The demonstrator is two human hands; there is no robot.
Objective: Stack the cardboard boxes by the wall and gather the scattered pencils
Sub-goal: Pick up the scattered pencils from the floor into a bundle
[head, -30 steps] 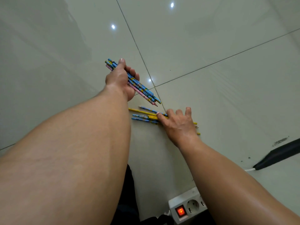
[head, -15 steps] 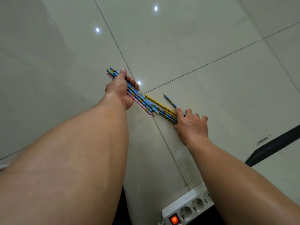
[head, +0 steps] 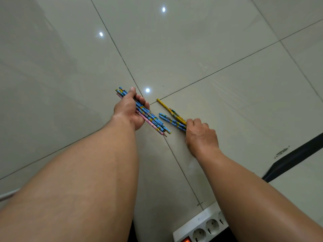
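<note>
head view, looking down at a pale tiled floor (head: 218,49). we see the left hand (head: 128,110) holding a bundle of pencils (head: 153,121), mostly blue with one pink, its fingers (head: 142,100) curled round the middle of the bundle and the thumb laid along the top. the bundle runs on a slant, blunt ends up and to the left, sharpened tips down and to the right, just over a grout line. whether the tips touch the floor we cannot tell.

just beside the bundle, to its right, lie the loose pencils (head: 172,120), blue and yellow, fanned on the floor, with one yellow pencil (head: 164,106) reaching farthest toward the crossing of the grout lines. the right hand (head: 201,134) sits at their near ends, knuckles up, its fingers (head: 191,121) curled down over those ends so that they are hidden beneath them. the two groups are apart, with a narrow strip of tile between them.

at the bottom edge we note a white power strip (head: 201,227) with a lit orange switch, and at the right edge a dark slanted bar (head: 297,158).
</note>
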